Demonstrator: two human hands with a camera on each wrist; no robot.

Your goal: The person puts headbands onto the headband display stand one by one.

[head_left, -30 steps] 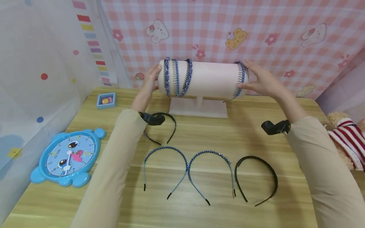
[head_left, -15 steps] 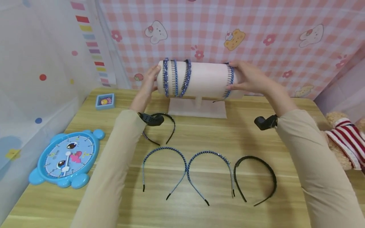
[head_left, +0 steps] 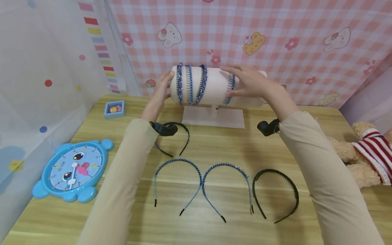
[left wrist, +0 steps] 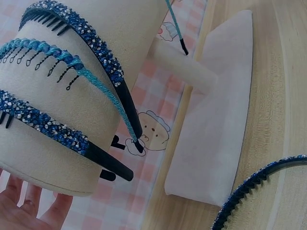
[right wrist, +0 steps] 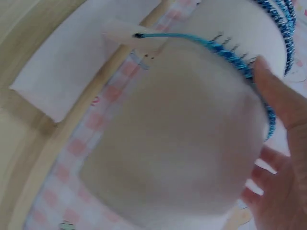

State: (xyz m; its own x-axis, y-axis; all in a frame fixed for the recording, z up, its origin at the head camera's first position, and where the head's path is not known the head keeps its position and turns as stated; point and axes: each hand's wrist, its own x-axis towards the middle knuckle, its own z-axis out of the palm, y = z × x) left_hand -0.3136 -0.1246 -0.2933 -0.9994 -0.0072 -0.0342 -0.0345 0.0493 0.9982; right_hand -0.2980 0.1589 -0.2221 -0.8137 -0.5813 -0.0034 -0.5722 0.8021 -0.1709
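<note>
A pale padded roll on a T-shaped headband stand [head_left: 214,81] stands at the back of the table in the head view. My left hand [head_left: 159,90] holds the roll's left end; in the left wrist view its fingers [left wrist: 57,211] reach behind the end rim. Near that end sit a glittery blue headband [head_left: 179,85], a braided blue toothed headband [head_left: 190,85] and another glittery headband [head_left: 202,85]. My right hand [head_left: 251,81] grips a blue toothed headband [head_left: 231,85] right of the roll's middle, thumb in front. In the right wrist view its fingers partly vanish behind the roll.
On the table lie two blue headbands [head_left: 179,160] [head_left: 225,164], a black headband [head_left: 295,190] and a dark headband [head_left: 186,131] beside my left wrist. A blue toy clock [head_left: 75,170] and a small blue frame [head_left: 114,109] lie left. A teddy bear [head_left: 373,149] sits right.
My right hand has slid the blue toothed headband leftward along the roll, from near its right end towards the middle. My left hand has stayed at the left end.
</note>
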